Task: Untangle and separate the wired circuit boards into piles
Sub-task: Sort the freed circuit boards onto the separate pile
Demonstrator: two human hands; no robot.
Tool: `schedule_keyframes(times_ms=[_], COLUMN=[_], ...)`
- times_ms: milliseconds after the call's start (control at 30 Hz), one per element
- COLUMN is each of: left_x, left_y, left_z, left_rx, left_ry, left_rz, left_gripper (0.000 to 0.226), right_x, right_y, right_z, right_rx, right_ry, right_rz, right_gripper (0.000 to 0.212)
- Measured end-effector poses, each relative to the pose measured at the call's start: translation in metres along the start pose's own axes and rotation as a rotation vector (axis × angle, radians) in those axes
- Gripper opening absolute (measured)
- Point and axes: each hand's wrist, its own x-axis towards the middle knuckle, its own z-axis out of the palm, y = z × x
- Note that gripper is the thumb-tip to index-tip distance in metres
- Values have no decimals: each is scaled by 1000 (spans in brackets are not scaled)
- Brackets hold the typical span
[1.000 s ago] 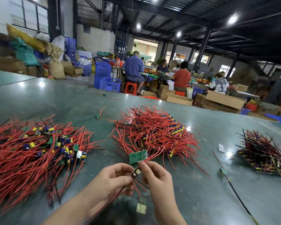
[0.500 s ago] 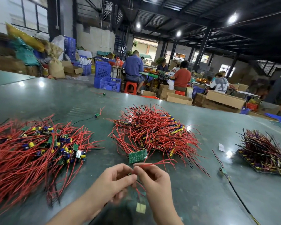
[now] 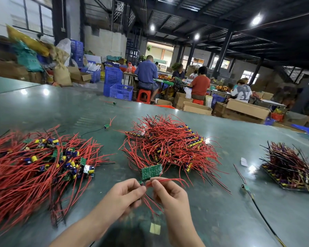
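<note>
Left hand (image 3: pixel 125 195): thumb and forefinger pinched on a small green circuit board (image 3: pixel 141 182), of which only an edge shows above the fingertips. Right hand (image 3: pixel 168 191): fingers curled, pinching the board's red wires (image 3: pixel 168 180) just right of the board; free ends arc off to the right, more red leads hang below between the hands. Both held above the green table (image 3: pixel 221 220).

Change: a second ago the fingertips met on the board, its capacitor end showing. Now the hands have drawn slightly apart, and the wire is stretched sideways between them. Judgement: the unit is being pulled straight and looks free of the central tangle, so it is about ready to be laid on a pile.

Just beyond the hands, a larger green board (image 3: pixel 152 171) lies at the near edge of the middle red-wire heap (image 3: pixel 169 145). Left heap (image 3: pixel 34 161), red wires with blue and yellow capacitors. Far right, well apart, a darker stacked pile (image 3: pixel 291 168). A black-wired stray board (image 3: pixel 244 187) lies between.
</note>
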Motion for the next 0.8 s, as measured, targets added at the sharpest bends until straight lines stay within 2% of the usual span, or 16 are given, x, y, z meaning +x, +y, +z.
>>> schedule_keyframes(times_ms=[167,333,433,500,567,633,700,767,800], left_x=[-2,0,2,3,4,4,5,4,4], left_y=[8,15,12,9,8,7,5,1,1], left_z=[-8,-19,-23,-22,-21,-20,-20,-19,-20], left_rx=[16,213,272,270,276,316,405,578,661], left_ry=[-67,-123,-92,-75,-31,19,56,109,135], left_rz=[57,248,233,193,171,161,169,192,202], left_gripper=[25,23,16,20,28,34,34,32,31], right_x=[3,6,11,15,16,15,14,12,11], right_y=[-2,1,2,3,1,-1,-1,-1,-1], right_z=[-3,-8,-12,-19,-23,-24,-23,-19,-17], right_rx=[184,229,137,214,284,163,-150,-408,-451], right_ry=[-115,-288,-176,-78,-47,-24,44,112,133], right_rz=[109,174,149,196,233,188,16,-142,-175], right_gripper=[11,13,18,16,12,19,27,25,22])
